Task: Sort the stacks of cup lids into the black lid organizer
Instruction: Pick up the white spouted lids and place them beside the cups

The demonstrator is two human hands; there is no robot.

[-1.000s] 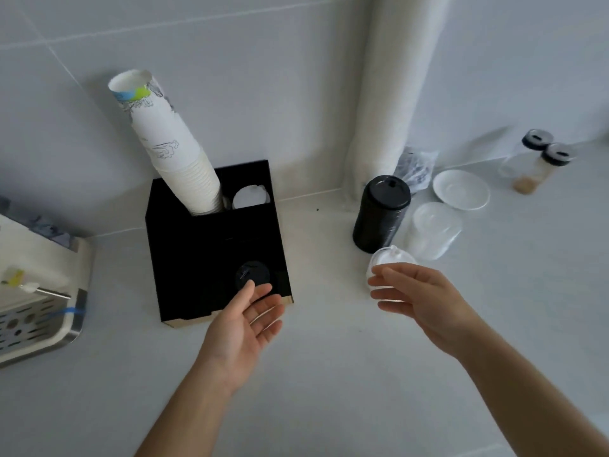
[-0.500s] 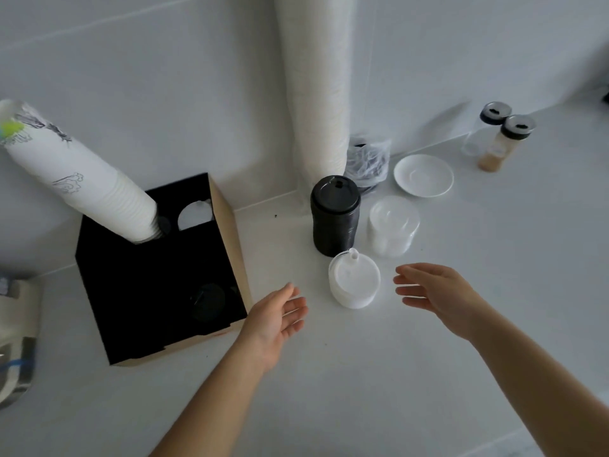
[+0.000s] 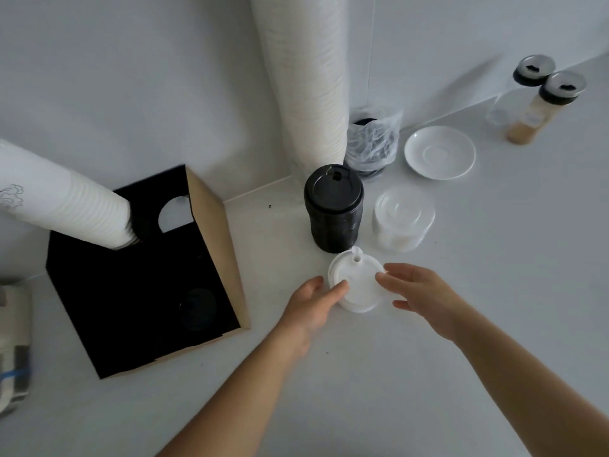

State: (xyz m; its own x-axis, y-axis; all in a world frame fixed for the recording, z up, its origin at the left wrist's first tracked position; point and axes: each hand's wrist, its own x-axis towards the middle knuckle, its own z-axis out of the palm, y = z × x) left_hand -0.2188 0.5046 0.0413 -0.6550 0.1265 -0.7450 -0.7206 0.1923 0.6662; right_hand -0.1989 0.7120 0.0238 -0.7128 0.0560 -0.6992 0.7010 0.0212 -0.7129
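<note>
Both hands are covering the near sides of the white lid stack (image 3: 357,282), hiding whether they are gripping it. The paper cup stack (image 3: 62,199) is running off the left edge. The machine (image 3: 13,344) at lower left is blurring, cropped.

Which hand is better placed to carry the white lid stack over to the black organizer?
Left hand, probably: its fingers reach the white lid stack and it is on the black organizer's side.

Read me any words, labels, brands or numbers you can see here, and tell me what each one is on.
No readable text anywhere.
Paper cup stack: only a faint line drawing, no letters.
Spice jar: a pale label, too blurred to read.
Black lid stack: no markings legible.
</note>
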